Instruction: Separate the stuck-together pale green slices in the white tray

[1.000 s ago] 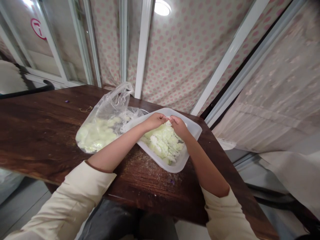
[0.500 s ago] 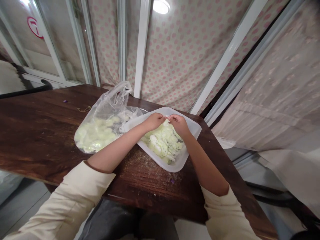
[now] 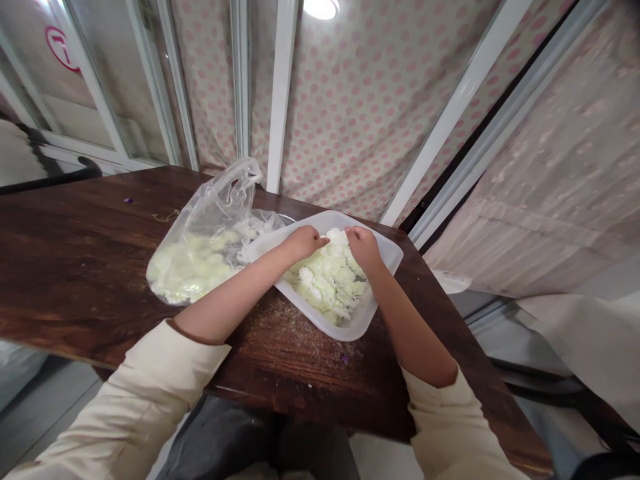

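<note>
Lying below left fingers and right fingers, both nearly closed: pale pieces; hold unclear.

Dotted curtains hang behind a wooden table.

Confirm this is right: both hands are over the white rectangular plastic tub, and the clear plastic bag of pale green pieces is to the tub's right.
Wrong side: in the head view, the clear plastic bag is left of the white plastic tub. The left hand and right hand are over it, as stated.
</note>
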The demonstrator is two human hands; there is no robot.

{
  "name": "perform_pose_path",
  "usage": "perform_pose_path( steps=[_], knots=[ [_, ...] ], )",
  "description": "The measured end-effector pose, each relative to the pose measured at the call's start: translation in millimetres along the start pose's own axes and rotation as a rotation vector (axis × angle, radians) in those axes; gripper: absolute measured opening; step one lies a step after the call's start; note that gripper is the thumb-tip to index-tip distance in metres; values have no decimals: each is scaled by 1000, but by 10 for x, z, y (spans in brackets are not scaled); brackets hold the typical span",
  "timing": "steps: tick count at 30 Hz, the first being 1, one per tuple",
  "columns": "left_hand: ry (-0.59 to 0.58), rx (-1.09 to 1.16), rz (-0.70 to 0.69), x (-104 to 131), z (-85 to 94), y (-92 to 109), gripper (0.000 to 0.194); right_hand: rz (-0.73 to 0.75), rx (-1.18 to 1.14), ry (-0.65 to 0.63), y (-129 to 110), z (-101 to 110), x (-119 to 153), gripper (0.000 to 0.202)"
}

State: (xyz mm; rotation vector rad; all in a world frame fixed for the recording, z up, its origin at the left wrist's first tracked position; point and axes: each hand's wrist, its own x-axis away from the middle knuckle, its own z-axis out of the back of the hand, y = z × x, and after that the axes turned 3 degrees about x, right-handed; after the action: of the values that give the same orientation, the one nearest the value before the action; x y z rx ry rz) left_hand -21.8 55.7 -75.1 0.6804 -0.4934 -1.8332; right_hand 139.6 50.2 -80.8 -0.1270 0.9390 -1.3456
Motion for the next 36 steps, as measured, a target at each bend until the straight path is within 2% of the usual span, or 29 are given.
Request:
perform_pose_path(
  steps=[6, 8, 10, 12, 14, 19, 22, 27, 32, 36],
  knots=[
    [11, -151, 29, -50, -42, -66, 31, -130, 25, -11, -13, -14, -18, 21],
    [71, -194, 82, -36, -36, -58, 32, -169, 6, -11, -22, -21, -23, 19],
    [181, -252, 138, -10, -9, -39, 36, -172, -4, -22, -28, -25, -24, 19],
    [242, -299, 143, 13, 24, -22, 38, -166, -12, -36, -31, -25, -21, 20],
    [172, -298, 86, 28, 41, -12, 36, -155, -20, -45, -29, -25, -17, 21],
    [-284, -173, -108, 52, -7, -12, 23, -120, -28, -70, -13, -34, -14, 22],
    [-446, -220, -109, 67, -27, -23, 32, -104, -26, -78, -3, -42, -14, 23],
    [-452, -279, -47, 56, -23, -61, 49, -101, -1, -87, -5, -48, -10, 22],
    [-541, -312, -34, 53, -1, -47, 44, -93, 1, -103, -18, -40, -7, 20],
    [-487, -305, -26, 82, 20, -2, 36, -81, -3, -108, -22, -31, -5, 19]
  ],
)
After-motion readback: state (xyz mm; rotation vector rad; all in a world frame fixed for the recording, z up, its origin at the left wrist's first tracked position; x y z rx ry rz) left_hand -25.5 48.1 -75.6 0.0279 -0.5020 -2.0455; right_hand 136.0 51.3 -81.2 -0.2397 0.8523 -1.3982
